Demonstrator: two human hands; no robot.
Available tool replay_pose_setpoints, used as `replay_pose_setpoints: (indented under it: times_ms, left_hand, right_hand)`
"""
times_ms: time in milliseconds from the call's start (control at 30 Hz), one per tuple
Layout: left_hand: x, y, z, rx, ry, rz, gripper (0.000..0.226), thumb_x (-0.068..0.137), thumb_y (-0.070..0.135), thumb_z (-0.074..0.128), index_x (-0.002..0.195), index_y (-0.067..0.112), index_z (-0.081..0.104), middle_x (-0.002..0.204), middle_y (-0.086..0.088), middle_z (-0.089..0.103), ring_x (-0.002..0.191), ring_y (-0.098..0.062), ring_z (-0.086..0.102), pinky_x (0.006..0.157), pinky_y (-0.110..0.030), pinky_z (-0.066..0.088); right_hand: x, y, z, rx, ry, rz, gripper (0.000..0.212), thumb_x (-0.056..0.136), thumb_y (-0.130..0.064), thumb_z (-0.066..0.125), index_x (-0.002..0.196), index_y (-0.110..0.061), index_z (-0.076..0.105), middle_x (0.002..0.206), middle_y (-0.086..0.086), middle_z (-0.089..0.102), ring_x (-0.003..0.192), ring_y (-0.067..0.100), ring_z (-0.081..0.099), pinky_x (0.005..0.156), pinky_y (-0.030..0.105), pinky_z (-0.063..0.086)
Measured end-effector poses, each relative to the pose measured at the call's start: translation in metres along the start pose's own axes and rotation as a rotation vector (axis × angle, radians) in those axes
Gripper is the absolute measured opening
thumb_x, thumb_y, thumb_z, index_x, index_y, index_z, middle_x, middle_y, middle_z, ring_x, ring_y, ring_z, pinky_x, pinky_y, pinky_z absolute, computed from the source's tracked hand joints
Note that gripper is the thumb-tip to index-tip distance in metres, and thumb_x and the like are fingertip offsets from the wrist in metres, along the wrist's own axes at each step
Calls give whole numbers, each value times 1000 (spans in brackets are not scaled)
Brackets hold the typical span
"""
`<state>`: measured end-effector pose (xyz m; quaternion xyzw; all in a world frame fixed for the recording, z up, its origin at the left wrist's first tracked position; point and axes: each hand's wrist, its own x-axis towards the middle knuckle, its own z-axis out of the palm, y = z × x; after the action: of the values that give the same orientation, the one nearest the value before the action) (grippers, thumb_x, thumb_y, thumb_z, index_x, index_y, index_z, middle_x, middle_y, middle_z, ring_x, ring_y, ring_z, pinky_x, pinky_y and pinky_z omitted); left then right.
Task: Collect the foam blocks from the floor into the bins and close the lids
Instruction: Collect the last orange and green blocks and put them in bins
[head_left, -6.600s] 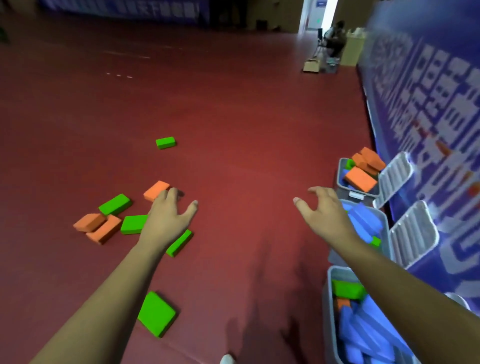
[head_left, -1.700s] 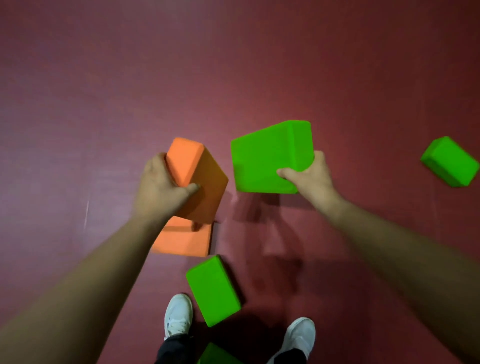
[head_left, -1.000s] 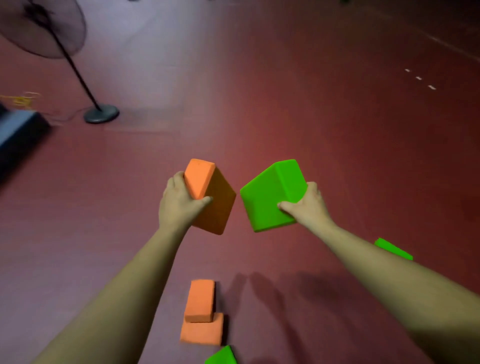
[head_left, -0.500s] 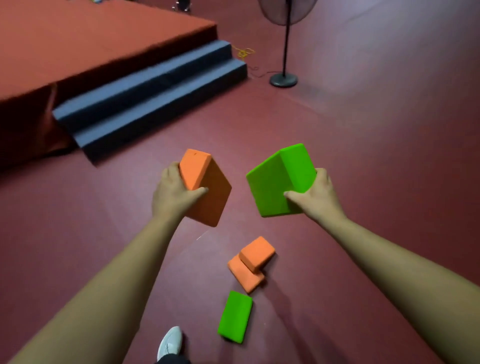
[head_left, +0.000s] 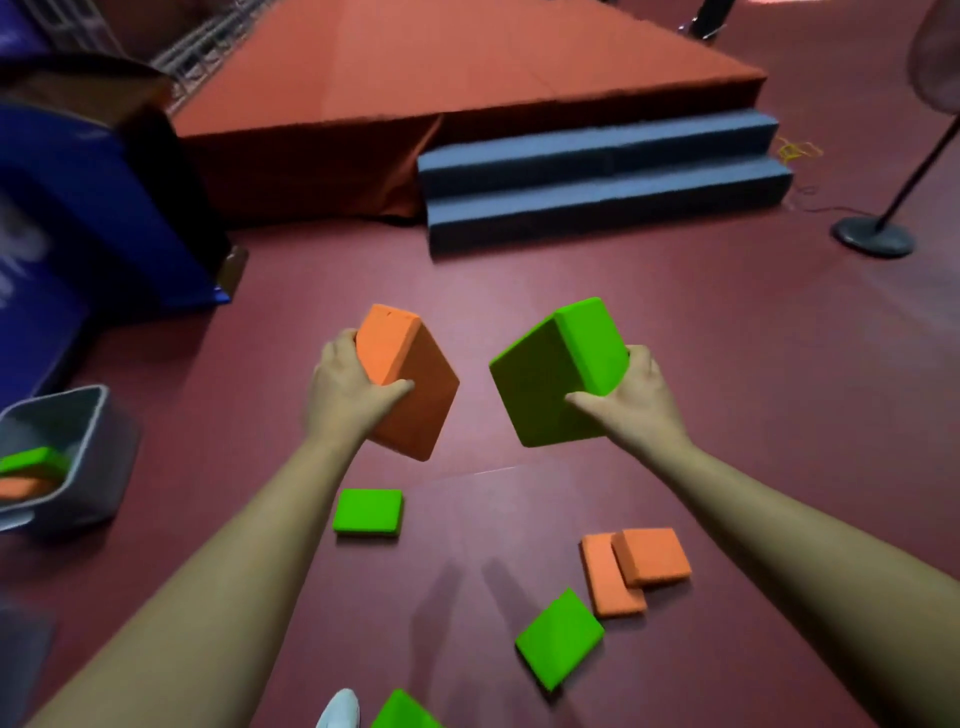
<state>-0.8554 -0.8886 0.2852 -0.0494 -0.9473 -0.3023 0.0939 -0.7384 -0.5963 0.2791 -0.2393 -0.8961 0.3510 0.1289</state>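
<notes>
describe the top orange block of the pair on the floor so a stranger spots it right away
From the grey steps, come toward the camera to the floor beside the right forearm, where two orange blocks overlap. It is the squarer orange block, the only one lying on top of another, across the longer orange block at its right edge.

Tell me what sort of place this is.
Probably an indoor event hall: a raised red stage with grey steps, a pedestal fan on wide red flooring, and a blue banner.

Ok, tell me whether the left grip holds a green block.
No, the left grip holds an orange block; the green block is in the right grip.
</notes>
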Motion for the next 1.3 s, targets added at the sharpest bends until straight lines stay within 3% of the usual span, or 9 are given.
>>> replay_pose_setpoints:
  times_ms: [600,833,1100,1300]
  left_hand:
    - [123,-397,-235,35,180,-257,93,65,44,85,140,12,39,133,-12,50,123,-32,49,99,-44,42]
    - [150,-506,-298,37,308,-393,91,65,44,85,139,15,41,132,-10,51,122,-30,49,97,-44,44]
    - [181,-616,-338,43,409,-633,91,63,41,87,138,13,43,132,-13,52,121,-34,50,97,-46,44]
    - [235,-695,-374,122,521,-856,92,64,41,86,139,13,41,134,-13,51,121,-35,51,95,-46,45]
  right_hand:
    - [-11,-341,351,36,-243,-237,70,70,-33,84,122,-5,48,116,13,55,108,28,55,85,36,45]
    - [0,-427,446,-11,-366,-335,67,71,-31,84,122,-5,49,113,10,56,103,24,55,80,31,42]
    - [37,-555,593,8,-545,-501,65,70,-36,82,120,-11,49,112,6,57,102,23,56,83,41,50]
    - [82,-678,721,99,-712,-650,58,69,-34,82,112,-16,47,102,1,57,91,20,56,71,35,44]
